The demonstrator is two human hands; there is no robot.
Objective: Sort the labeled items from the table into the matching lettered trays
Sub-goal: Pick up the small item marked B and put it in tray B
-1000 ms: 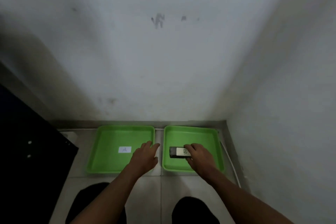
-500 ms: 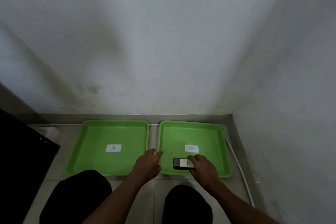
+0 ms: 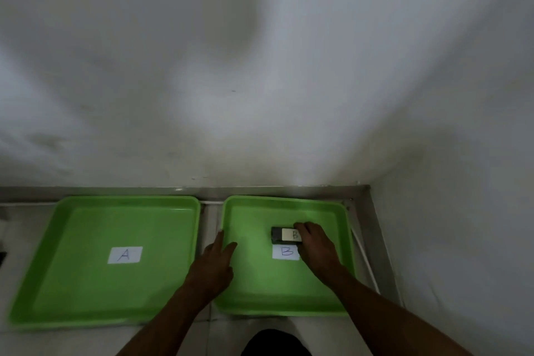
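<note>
Two green trays lie side by side on the tiled floor by the wall. The left tray [image 3: 72,240] bears a white label "A" [image 3: 124,254] and holds nothing else. The right tray [image 3: 254,283] bears a label "B" [image 3: 286,252]. Inside it, just above that label, lies a small dark block with a pale "B" sticker [image 3: 284,235]. My right hand [image 3: 316,246] grips the block's right end. My left hand [image 3: 213,266] hovers over the right tray's left rim, fingers spread, holding nothing.
A white wall rises straight behind the trays and another closes in on the right, with a metal skirting strip [image 3: 372,211] and a white cable [image 3: 365,257] along it. My dark-clad knee [image 3: 274,342] shows at the bottom edge.
The view has tilted down and come closer to the trays. My right hand has carried the B block from the tray's near rim further in, to just above the B label.
</note>
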